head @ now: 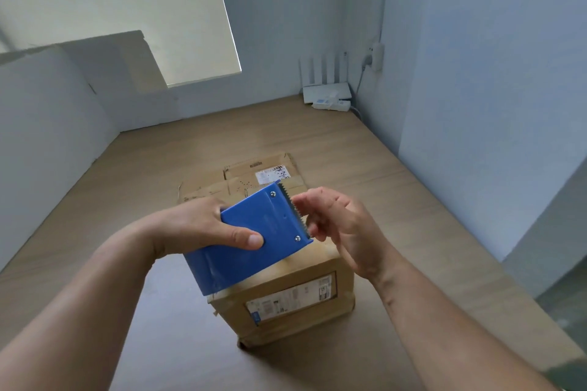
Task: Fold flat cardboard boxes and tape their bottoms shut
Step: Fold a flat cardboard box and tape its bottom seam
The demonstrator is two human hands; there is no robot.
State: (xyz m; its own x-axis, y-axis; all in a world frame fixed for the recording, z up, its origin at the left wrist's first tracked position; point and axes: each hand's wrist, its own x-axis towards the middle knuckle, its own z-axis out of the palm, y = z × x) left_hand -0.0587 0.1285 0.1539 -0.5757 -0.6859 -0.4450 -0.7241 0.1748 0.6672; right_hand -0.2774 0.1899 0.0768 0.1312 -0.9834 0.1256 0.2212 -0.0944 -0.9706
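Presently the tape dispenser [257,232], gripped by the left hand [200,225] over the box [286,305], is aimed blade-first at the right hand [343,225], whose grasp cannot be determined.

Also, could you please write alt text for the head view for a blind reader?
The left hand grips a blue tape dispenser above a folded cardboard box, while the right hand reaches to its serrated blade. A flattened box lies beyond.

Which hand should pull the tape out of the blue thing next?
Probably the right hand: its fingers are at the toothed edge of the blue tape dispenser, while the left hand is busy holding it above the box.
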